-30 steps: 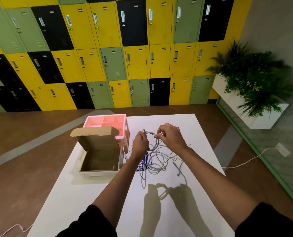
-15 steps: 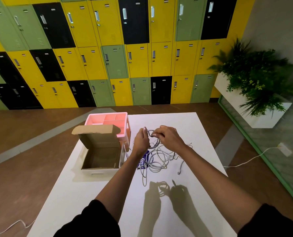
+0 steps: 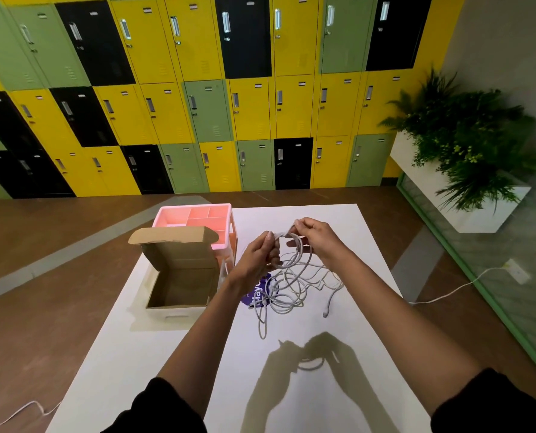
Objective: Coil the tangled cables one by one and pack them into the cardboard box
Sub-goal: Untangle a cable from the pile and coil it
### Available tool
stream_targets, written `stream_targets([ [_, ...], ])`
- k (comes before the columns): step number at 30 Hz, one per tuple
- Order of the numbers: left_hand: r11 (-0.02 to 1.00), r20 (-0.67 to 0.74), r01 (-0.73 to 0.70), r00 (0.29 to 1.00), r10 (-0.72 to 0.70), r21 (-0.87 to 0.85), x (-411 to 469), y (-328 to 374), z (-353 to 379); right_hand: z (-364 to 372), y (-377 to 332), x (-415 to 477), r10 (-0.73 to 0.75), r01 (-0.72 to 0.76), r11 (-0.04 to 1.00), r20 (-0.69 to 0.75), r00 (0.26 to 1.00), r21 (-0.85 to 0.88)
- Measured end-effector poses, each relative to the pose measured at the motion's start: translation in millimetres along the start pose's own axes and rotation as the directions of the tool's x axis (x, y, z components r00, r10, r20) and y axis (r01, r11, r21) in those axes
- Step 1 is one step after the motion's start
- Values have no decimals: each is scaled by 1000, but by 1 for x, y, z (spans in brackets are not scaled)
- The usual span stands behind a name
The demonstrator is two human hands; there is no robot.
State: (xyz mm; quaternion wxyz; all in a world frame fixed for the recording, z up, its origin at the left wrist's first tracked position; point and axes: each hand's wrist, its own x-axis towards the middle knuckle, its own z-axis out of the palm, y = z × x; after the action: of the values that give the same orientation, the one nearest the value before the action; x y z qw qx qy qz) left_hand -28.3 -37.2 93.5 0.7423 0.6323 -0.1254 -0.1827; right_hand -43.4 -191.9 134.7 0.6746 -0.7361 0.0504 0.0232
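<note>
Both hands grip one cable: left hand holds the coil, right hand pinches its end. Loops should stay even, clear of the tangle.

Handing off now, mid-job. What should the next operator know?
Left hand: grips a partly coiled grey cable above the table.
Right hand: pinches the same cable near its end.
Tangled cables: heaped on the white table, right of the cardboard box.
Done: box open; nothing visible inside.
Left: finish this coil, box it, then the rest one by one.
</note>
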Motion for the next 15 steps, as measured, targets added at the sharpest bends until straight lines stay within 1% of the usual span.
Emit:
stream_targets([
  [3, 1000, 98, 20, 995, -21, 8, -3, 6, -11, -1, 0, 0, 11, -11, 999, 4, 1000, 47],
  [5, 999, 124, 30, 992, -31, 12, -5, 11, -15, 0, 2, 1, 25, -25, 997, 8, 1000, 75],
  [7, 999, 97, 38, 995, -37, -14, -6, 13, -13, 2, 2, 2, 35, -35, 994, 7, 999, 105],
  [10, 1000, -12, -9, 1000, 9, -17, -6, 12, -1, 3, -1, 5, 52, -51, 988, 2, 999, 144],
  [13, 1000, -102, -17, 995, 19, 24, -6, 11, 7, 2, -2, 7, 54, -52, 985, -7, 999, 162],
  [15, 994, -121, -28, 992, 41, 108, -7, 11, 9, 1, 0, 7, 53, -50, 982, -9, 999, 182],
])
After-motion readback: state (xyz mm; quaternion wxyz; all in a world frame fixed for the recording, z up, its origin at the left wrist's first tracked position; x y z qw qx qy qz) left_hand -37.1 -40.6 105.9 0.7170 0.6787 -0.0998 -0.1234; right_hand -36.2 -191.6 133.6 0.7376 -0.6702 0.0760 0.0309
